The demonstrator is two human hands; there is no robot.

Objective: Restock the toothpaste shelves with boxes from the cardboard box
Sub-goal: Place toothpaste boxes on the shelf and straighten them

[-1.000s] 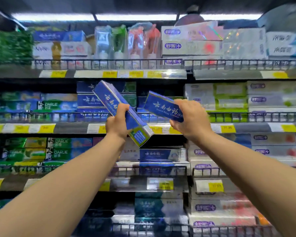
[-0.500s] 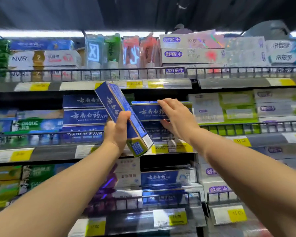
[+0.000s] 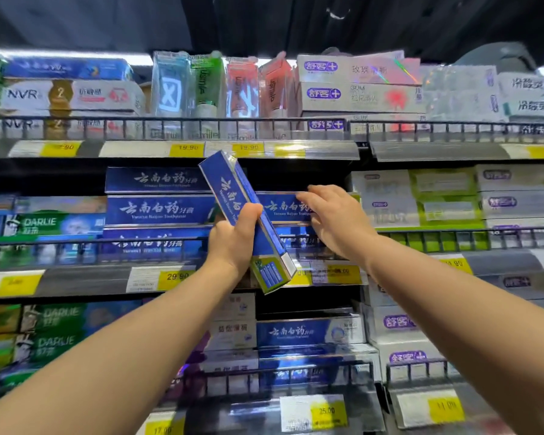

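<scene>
We see the left hand [image 3: 233, 246] clasping 1 blue toothpaste box [image 3: 233, 191] around its middle. The box is tilted, its lower end near us, in front of the middle shelf [image 3: 85, 277]. The right hand [image 3: 333, 219] lays straight fingers on a second blue box [image 3: 280, 207] lying on that shelf, right of a stack of 3 blue boxes [image 3: 157, 210].

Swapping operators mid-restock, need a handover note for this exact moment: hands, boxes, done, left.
Left hand: grip round a tilted blue toothpaste box, held off the shelf.
Right hand: straight fingers on a blue box lying atop the right column on the middle shelf.
Done: left column stands three high; right column shows two.
Left: shelve the held box, likely on the right column. Cardboard box not in view.
</scene>
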